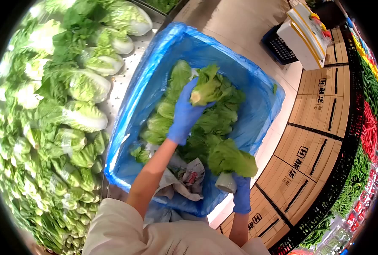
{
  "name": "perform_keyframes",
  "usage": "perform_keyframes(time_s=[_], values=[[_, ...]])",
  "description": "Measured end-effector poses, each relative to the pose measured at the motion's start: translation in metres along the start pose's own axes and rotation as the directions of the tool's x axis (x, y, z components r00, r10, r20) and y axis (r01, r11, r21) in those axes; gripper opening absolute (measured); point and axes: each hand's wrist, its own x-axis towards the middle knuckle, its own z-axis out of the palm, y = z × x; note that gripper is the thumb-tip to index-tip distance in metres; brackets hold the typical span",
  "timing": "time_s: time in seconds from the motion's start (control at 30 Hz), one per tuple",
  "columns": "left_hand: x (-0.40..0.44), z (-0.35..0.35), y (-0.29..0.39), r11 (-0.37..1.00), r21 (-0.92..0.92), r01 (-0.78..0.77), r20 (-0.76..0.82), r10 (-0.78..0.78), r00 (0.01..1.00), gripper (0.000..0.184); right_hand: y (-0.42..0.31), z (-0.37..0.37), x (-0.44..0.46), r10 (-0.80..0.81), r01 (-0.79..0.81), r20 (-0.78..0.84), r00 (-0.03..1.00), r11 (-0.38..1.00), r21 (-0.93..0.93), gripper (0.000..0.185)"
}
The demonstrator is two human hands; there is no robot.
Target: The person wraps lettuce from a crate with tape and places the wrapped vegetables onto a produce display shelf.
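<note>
Nearest, past the pale sleeve, the gloved right hand is at the near right corner of the blue-lined bin, closed round a leafy head whose white base points toward the near left; leaves cover the fingertips, so how firmly they press I cannot tell. Just left of that head, inside the bin's near end, lies crumpled printed paper (loose wrapping, perhaps). A little farther off, the gloved left hand is clamped on a lettuce, thumb and fingers to either side, the cut stem turned up toward the wearer, above the heap of greens in the middle of the bin. I would call the step in hand handling single heads over the bin, one to each hand; what the next move calls for, as I judge it, is a steady hold near the stem, so that the leaves do not tear, and care that the right-hand head does not snag the thin liner at the rim. To the left, cabbages cover a display beside the bin; to the right stand printed brown cartons, and beyond the bin's far right corner a dark crate sits next to a white box
</note>
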Motion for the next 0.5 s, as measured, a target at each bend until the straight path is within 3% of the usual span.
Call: perform_keyframes(time_s=[0.03,0.1,0.17,0.3,0.37,0.4,0.43,0.5], values=[[-0.007,-0.019,0.022,0.988,-0.066,0.14,0.027,-0.139,0.99,0.077,-0.003,0.003,0.002,0.002,-0.002,0.014,1.0,1.0,0.0,0.048],[-0.025,-0.053,0.064,0.954,-0.126,0.273,0.051,-0.269,0.962,0.077,-0.009,0.008,0.007,-0.123,0.125,0.038,0.992,0.99,-0.067,0.047],[-0.046,-0.081,0.098,0.932,0.309,0.187,0.037,-0.209,0.977,0.075,-0.025,0.027,-0.001,-0.122,0.123,0.05,0.991,0.992,-0.027,0.047],[-0.089,-0.139,0.128,0.929,0.274,0.248,0.016,-0.262,0.965,0.074,-0.028,0.038,-0.015,-0.221,0.231,0.107,0.969,0.969,-0.091,0.048],[-0.102,-0.171,0.148,0.95,0.202,0.236,0.324,-0.292,0.9,0.074,-0.037,0.046,-0.026,-0.153,0.165,0.145,0.978,0.983,-0.08,0.045],[-0.106,-0.184,0.164,0.926,0.373,0.057,0.448,-0.233,0.863,0.073,-0.041,0.048,-0.029,-0.16,0.174,0.151,0.976,0.981,-0.086,0.045],[-0.109,-0.189,0.181,0.929,0.366,0.053,0.447,-0.225,0.866,0.073,-0.043,0.051,-0.033,-0.14,0.159,0.157,0.978,0.98,-0.121,0.044],[-0.115,-0.197,0.208,0.825,0.504,-0.256,0.618,-0.137,0.774,0.069,-0.049,0.063,-0.042,-0.136,0.162,0.164,0.977,0.974,-0.155,0.043]])
